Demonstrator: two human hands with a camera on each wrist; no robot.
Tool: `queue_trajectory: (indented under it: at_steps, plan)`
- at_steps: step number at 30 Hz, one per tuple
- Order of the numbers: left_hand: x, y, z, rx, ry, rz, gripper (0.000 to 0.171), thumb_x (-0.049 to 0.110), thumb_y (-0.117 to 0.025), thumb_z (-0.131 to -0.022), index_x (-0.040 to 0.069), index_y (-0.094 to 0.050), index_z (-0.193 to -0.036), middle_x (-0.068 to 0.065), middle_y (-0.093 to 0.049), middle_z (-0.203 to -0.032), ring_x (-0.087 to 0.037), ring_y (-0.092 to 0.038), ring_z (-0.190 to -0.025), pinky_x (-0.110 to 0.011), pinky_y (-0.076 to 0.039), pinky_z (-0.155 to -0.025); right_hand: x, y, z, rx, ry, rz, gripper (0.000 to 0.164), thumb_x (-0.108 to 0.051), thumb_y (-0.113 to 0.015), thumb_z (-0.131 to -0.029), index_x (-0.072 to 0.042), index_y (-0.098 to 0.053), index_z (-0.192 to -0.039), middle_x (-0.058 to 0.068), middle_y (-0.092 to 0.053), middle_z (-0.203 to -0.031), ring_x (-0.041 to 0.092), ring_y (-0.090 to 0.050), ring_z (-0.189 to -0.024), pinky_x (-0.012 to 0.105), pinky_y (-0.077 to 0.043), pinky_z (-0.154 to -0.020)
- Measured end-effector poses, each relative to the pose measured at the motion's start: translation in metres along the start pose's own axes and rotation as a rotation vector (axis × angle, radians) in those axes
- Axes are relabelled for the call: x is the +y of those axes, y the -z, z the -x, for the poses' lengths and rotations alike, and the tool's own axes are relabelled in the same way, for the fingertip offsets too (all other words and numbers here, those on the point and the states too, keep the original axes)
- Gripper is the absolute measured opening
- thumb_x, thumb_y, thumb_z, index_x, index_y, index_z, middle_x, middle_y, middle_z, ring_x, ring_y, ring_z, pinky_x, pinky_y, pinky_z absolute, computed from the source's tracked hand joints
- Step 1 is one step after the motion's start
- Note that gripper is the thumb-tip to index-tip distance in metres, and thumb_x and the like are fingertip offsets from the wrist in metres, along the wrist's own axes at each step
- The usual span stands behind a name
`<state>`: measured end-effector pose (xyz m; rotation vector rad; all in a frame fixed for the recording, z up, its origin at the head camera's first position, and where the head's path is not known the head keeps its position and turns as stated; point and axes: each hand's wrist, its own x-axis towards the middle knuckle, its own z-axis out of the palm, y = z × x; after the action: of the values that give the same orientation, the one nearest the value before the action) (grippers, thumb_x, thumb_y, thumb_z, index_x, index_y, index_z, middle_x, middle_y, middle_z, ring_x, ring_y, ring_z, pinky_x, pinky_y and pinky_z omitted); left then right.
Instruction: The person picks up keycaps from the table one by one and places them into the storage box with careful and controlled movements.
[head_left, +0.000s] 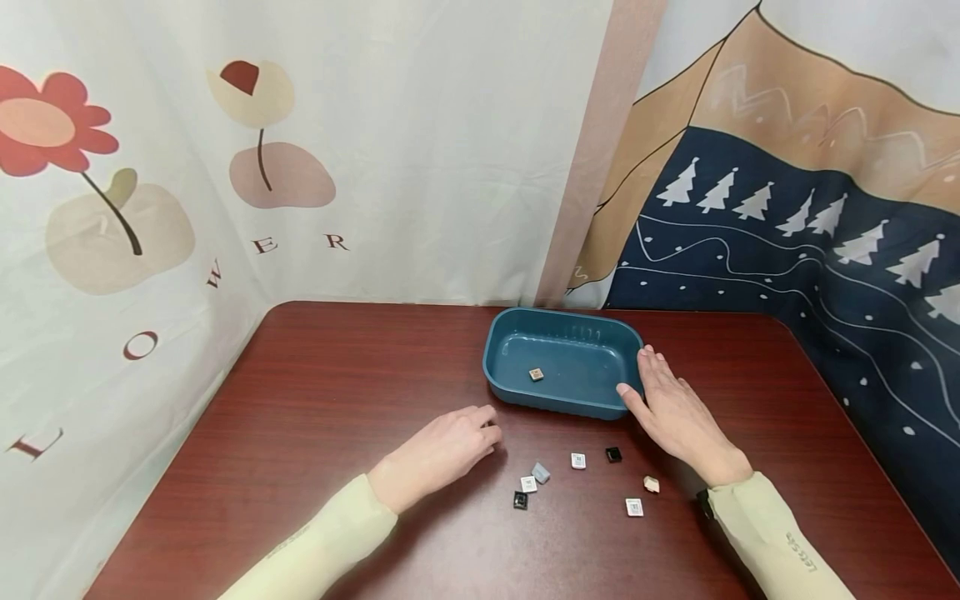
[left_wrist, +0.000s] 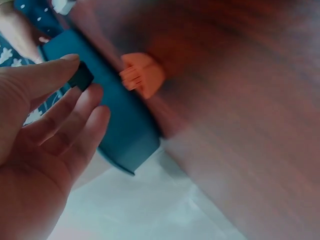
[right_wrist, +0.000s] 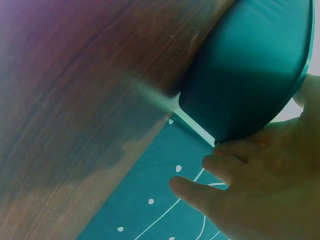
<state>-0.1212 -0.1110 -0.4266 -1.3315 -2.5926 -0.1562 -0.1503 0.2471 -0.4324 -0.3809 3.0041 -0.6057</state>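
Note:
Between thumb and fingertips, my left hand [head_left: 442, 450] pinches a small dark square piece [left_wrist: 81, 76], which the head view hides. That hand is just in front of a blue plastic tray [head_left: 558, 406]. At the tray's right end is my right hand [head_left: 678, 412], its thumb over the rim and its fingers along the outer wall. One tan square piece [head_left: 536, 375] lies inside the tray. Before the tray lie several small pieces, among them a black piece [head_left: 613, 455], a white piece [head_left: 578, 461], a grey piece [head_left: 541, 472] and a cream piece [head_left: 651, 484].
An orange ridged object [left_wrist: 145, 74] shows beside the tray in the left wrist view; its kind is unclear. The dark red wooden table [head_left: 337, 367] meets printed curtains [head_left: 427, 167] at the back and sides.

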Motion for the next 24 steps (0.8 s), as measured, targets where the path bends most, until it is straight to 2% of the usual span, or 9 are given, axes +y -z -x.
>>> queue_trajectory:
  at_steps: [3, 7, 11, 15, 20, 24]
  plan:
    - [0.0, 0.005, -0.005, 0.041, 0.006, 0.039, 0.009, 0.01, -0.074, -0.096, 0.017, -0.071, -0.09, 0.002, -0.06, -0.096, -0.014, -0.06, -0.082, -0.025, -0.053, -0.077, 0.0, 0.0, 0.0, -0.002, -0.003, -0.002, 0.083, -0.048, -0.044, -0.109, 0.01, -0.014, -0.16, 0.03, -0.013, -0.168, 0.05, -0.014, -0.154, 0.071, -0.021, -0.115]
    - [0.0, 0.01, -0.012, 0.086, -0.002, 0.08, 0.007, 0.008, -0.075, -0.095, 0.014, -0.074, -0.098, 0.001, -0.061, -0.101, -0.014, -0.061, -0.088, -0.024, -0.053, -0.083, 0.0, 0.0, 0.0, -0.004, -0.007, -0.005, 0.083, -0.047, -0.046, -0.109, 0.01, -0.014, -0.16, 0.03, -0.013, -0.168, 0.05, -0.014, -0.153, 0.071, -0.021, -0.115]
    - [-0.001, 0.015, -0.019, 0.14, -0.016, 0.11, 0.014, 0.007, -0.075, -0.095, 0.011, -0.077, -0.109, 0.0, -0.062, -0.107, -0.015, -0.062, -0.095, -0.024, -0.052, -0.089, -0.001, 0.0, 0.0, -0.004, -0.007, -0.006, 0.083, -0.047, -0.045, -0.109, 0.011, -0.014, -0.16, 0.03, -0.013, -0.167, 0.05, -0.014, -0.154, 0.071, -0.021, -0.115]
    - [-0.001, 0.018, -0.025, 0.196, -0.036, 0.129, 0.019, 0.006, -0.076, -0.095, 0.01, -0.077, -0.113, 0.0, -0.064, -0.112, -0.015, -0.063, -0.101, -0.023, -0.051, -0.093, -0.001, 0.0, 0.0, -0.004, -0.007, -0.007, 0.083, -0.047, -0.045, -0.109, 0.011, -0.015, -0.16, 0.03, -0.014, -0.167, 0.05, -0.014, -0.153, 0.071, -0.021, -0.115]
    - [-0.001, 0.021, -0.034, 0.217, -0.048, 0.138, 0.017, 0.007, -0.074, -0.096, 0.009, -0.076, -0.113, -0.001, -0.064, -0.114, -0.016, -0.064, -0.104, -0.024, -0.051, -0.095, -0.001, 0.0, 0.0, -0.005, -0.007, -0.011, 0.083, -0.046, -0.046, -0.109, 0.011, -0.014, -0.16, 0.03, -0.013, -0.167, 0.05, -0.014, -0.153, 0.072, -0.02, -0.115]
    - [-0.004, 0.021, -0.043, 0.211, -0.029, 0.167, 0.016, 0.009, -0.075, -0.096, 0.009, -0.076, -0.112, -0.002, -0.066, -0.114, -0.016, -0.064, -0.105, -0.024, -0.051, -0.095, 0.0, 0.0, -0.001, -0.001, -0.005, -0.01, 0.083, -0.047, -0.045, -0.109, 0.01, -0.015, -0.16, 0.03, -0.013, -0.167, 0.05, -0.014, -0.153, 0.071, -0.021, -0.115]
